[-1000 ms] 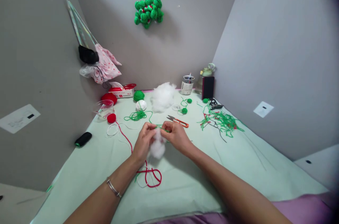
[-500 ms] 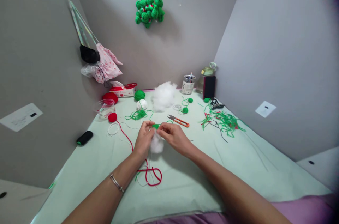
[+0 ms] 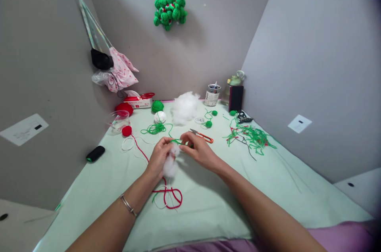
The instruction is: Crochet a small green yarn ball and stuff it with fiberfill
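1 tuft [image 3: 170, 167], pinched by the left hand [image 3: 158, 156], looked light, soft, best held mid-clump; the right hand [image 3: 199, 151] had an unclear grip.

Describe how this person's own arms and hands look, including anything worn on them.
The left forearm and right forearm are bare, with no sleeves in view. A slim, silver-coloured bangle circles the left wrist; nothing worn shows on the right. Both the left hand and right hand are ungloved.
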The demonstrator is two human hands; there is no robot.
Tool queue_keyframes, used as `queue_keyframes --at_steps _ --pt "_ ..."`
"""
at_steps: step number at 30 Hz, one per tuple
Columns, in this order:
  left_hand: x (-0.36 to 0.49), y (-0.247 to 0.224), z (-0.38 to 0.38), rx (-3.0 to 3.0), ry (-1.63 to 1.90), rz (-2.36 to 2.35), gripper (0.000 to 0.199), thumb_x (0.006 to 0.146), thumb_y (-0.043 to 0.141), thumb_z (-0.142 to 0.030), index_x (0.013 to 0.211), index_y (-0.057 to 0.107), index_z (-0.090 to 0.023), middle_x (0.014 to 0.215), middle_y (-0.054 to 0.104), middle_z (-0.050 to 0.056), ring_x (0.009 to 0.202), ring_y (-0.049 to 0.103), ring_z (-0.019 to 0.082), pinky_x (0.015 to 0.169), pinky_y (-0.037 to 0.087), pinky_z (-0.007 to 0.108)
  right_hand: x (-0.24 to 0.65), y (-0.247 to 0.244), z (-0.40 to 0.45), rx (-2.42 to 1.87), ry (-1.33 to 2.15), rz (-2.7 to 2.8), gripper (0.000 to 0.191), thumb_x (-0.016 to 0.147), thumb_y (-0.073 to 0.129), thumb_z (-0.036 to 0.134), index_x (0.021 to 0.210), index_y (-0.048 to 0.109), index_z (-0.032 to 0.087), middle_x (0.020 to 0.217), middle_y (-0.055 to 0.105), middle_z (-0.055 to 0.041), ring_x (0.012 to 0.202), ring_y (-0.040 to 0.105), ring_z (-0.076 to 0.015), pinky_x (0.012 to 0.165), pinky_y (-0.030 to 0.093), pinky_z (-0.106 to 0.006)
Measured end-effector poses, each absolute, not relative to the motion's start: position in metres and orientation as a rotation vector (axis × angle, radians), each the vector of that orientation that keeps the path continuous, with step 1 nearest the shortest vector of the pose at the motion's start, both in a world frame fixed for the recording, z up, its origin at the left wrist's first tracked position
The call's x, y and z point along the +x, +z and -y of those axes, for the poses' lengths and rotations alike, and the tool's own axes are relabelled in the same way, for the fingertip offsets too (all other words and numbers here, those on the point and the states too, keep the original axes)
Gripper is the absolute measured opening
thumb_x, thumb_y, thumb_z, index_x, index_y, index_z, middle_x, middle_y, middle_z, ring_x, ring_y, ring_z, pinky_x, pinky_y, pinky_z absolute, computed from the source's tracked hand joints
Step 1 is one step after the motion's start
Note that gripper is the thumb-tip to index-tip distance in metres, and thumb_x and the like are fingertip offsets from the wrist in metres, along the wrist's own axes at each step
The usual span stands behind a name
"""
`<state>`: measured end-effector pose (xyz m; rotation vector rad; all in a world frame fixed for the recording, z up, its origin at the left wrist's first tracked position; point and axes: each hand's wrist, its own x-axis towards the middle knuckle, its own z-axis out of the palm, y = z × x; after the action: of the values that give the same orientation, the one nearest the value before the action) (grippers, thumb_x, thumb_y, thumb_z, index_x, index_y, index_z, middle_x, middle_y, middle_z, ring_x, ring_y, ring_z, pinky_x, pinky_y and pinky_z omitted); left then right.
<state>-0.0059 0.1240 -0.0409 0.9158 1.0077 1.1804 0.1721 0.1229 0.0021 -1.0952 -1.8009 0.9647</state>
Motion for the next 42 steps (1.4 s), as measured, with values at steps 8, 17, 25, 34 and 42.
queue_keyframes --at_steps 8,17,25,34,42 --pt "0.006 -0.025 -0.110 0.901 1.196 -0.895 0.027 0.087 0.081 -0.038 0.092 0.065 -0.016 0.082 0.068 0.000 0.067 0.063 0.012 0.065 0.058 0.025 0.167 -0.008 -0.128 -1.279 0.878 1.822 0.024 0.084 0.064 0.026 0.064 0.054 0.021 0.054 0.041 0.0067 0.057 0.035 -0.0122 0.058 0.022 -0.028" --pt "0.003 -0.022 -0.113 0.976 1.228 -0.919 0.036 0.066 0.088 -0.035 0.086 0.063 -0.018 0.076 0.067 -0.004 0.056 0.063 0.012 0.056 0.055 0.026 0.171 0.001 -0.121 -1.188 0.984 1.890 0.022 0.089 0.056 0.030 0.069 0.058 0.020 0.058 0.046 0.0055 0.058 0.038 -0.0122 0.057 0.026 -0.027" --pt "0.005 -0.016 -0.110 1.002 1.293 -0.976 0.027 0.069 0.083 -0.024 0.090 0.065 -0.020 0.079 0.068 -0.005 0.059 0.065 0.012 0.056 0.051 0.022 0.163 0.002 -0.116 -1.243 0.984 1.822 0.017 0.082 0.058 0.026 0.066 0.058 0.020 0.059 0.051 0.0045 0.058 0.041 -0.0121 0.057 0.028 -0.027" --pt "-0.009 -0.012 -0.113 0.981 1.182 -0.855 0.046 0.070 0.092 -0.040 0.105 0.077 -0.016 0.095 0.072 0.004 0.082 0.069 0.017 0.077 0.061 0.030 0.169 -0.003 -0.130 -1.295 1.020 1.759 0.023 0.083 0.055 0.033 0.064 0.047 0.023 0.055 0.039 0.0067 0.052 0.034 -0.0113 0.052 0.026 -0.025" --pt "-0.004 -0.038 -0.121 1.062 1.184 -1.014 0.025 0.098 0.073 -0.031 0.116 0.069 -0.015 0.109 0.072 0.006 0.089 0.071 0.019 0.079 0.063 0.037 0.161 0.001 -0.111 -1.256 0.847 1.896 0.018 0.092 0.054 0.021 0.074 0.052 0.022 0.063 0.047 0.0040 0.063 0.041 -0.0148 0.064 0.025 -0.029"
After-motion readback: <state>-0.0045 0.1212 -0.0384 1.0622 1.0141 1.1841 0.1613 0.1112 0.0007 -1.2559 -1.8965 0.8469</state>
